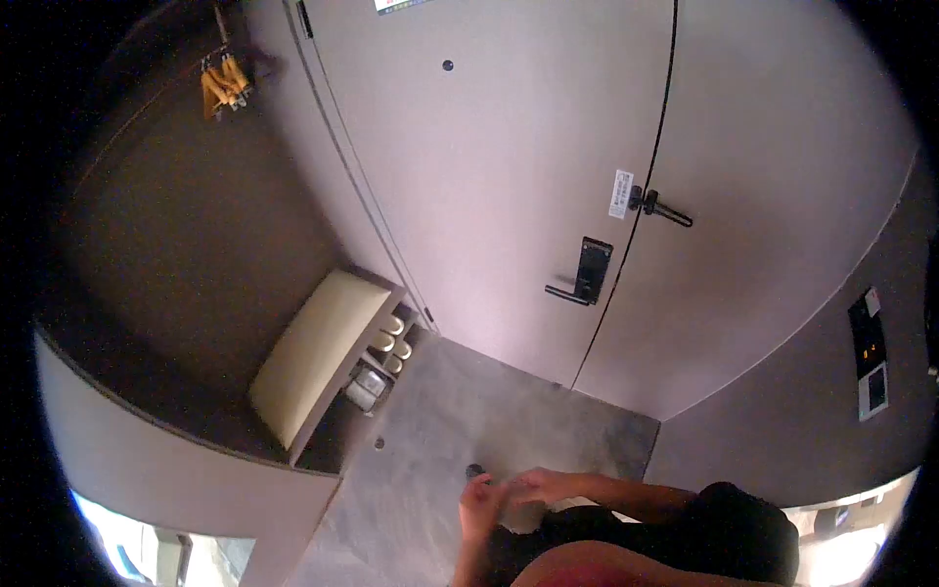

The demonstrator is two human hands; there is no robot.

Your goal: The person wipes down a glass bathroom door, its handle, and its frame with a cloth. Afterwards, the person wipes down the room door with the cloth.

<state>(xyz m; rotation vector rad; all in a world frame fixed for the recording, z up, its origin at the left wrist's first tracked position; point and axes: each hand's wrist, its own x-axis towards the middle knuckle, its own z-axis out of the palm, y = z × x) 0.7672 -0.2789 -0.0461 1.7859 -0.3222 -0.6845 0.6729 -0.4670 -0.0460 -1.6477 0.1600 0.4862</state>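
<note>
Both of my hands are close together at the bottom centre of the head view, in front of my body and above the grey floor. My left hand is upright, with a small dark object at its fingertips. My right hand reaches in from the right, its fingers meeting those of my left hand. The fingers of both hands are blurred. Whatever lies between them cannot be made out.
Ahead is a closed door with a black handle and a latch. At left, a cushioned bench has slippers underneath; hangers hang above. A switch panel is on the right wall.
</note>
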